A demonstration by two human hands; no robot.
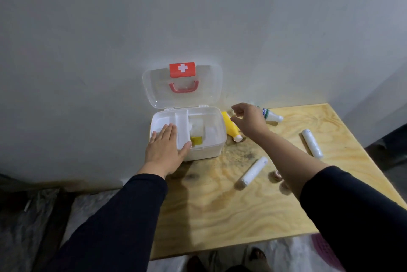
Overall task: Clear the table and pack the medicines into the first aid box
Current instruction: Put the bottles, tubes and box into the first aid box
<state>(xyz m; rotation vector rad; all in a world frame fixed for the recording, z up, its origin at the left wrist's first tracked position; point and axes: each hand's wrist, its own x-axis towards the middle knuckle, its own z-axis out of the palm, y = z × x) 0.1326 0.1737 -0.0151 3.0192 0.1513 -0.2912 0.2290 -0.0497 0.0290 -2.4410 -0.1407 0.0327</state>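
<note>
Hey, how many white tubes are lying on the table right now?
2. One white tube lies near the table's middle, in front of the first aid box; the other lies toward the right edge. The right forearm may hide more.

there was one first aid box [211, 150], with its lid open. right of the box lay four containers: one yellow bottle [230, 125] just beside it, one white bottle with a green band [272, 115] farther right, and two white tubes [254, 171] [312, 143], in front and to the right. inside the box was one small yellow pack [196, 140]. two hands [164, 148] [248, 118] were there.
</note>
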